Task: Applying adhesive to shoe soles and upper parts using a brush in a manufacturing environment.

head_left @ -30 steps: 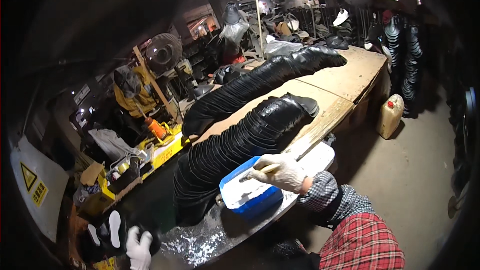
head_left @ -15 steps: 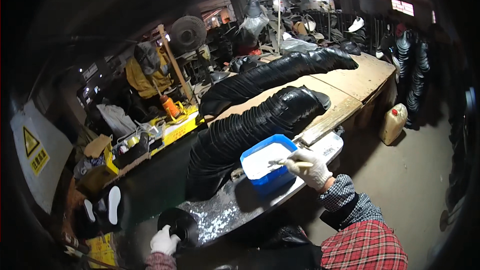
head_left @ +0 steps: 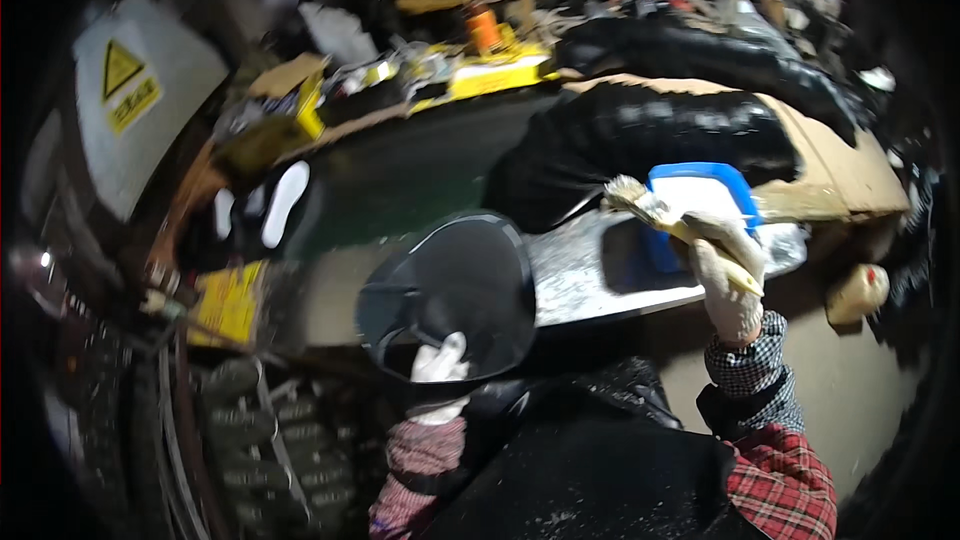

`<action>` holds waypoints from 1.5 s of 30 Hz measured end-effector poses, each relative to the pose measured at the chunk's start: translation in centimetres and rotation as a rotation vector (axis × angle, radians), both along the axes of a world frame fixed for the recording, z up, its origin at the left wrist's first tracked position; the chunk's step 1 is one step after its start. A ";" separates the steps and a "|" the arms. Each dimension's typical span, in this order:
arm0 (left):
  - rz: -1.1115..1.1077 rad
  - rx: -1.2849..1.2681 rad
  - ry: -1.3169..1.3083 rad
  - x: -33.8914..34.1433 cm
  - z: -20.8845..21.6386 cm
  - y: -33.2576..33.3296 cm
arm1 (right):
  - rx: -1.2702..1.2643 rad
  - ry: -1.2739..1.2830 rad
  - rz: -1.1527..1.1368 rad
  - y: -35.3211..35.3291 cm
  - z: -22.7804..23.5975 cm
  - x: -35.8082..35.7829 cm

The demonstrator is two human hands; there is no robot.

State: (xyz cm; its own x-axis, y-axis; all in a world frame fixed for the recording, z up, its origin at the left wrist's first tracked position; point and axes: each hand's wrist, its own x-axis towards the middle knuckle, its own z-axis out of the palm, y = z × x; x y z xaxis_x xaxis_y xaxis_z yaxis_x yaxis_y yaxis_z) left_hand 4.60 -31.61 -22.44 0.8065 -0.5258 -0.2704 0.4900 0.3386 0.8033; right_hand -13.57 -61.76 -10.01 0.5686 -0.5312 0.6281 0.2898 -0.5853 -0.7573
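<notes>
My gloved left hand [head_left: 440, 360] grips the lower edge of a black curved shoe upper [head_left: 450, 275], which is spread open above the bench's near edge. My right hand [head_left: 728, 270], in a pale glove, is closed round the light handle of a brush [head_left: 632, 196]. The brush head points left, its bristles coated with whitish stuff, in front of a blue tub [head_left: 662, 248]. White liquid fills the tub, partly hidden by the brush and hand. Left of the tub, the bench surface [head_left: 570, 270] is smeared white.
Long stacks of nested black uppers [head_left: 640, 140] lie behind the tub on a board [head_left: 860, 180]. White insoles [head_left: 286, 205] lie at the left. Boxes of clutter [head_left: 270, 135] line the far side. A jerrycan [head_left: 857, 295] stands on the floor at right.
The view has swung left and down. My left hand has lifted the black upper from the bench. My right hand has drawn the brush out of the tub and leftward.
</notes>
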 end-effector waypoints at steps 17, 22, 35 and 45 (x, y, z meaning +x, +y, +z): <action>0.235 0.011 -0.154 -0.6 1.0 -0.9 | 0.349 0.188 0.495 1.7 -5.8 11.2; 0.162 0.115 -0.285 -0.2 0.6 -2.2 | 0.292 0.311 1.141 8.8 -1.0 16.9; -0.146 0.624 -0.454 5.5 3.4 0.0 | 0.402 0.546 0.980 3.2 -3.0 5.9; 0.257 0.616 -0.699 -0.4 1.6 -0.8 | 0.029 0.232 0.321 -0.5 -4.7 5.7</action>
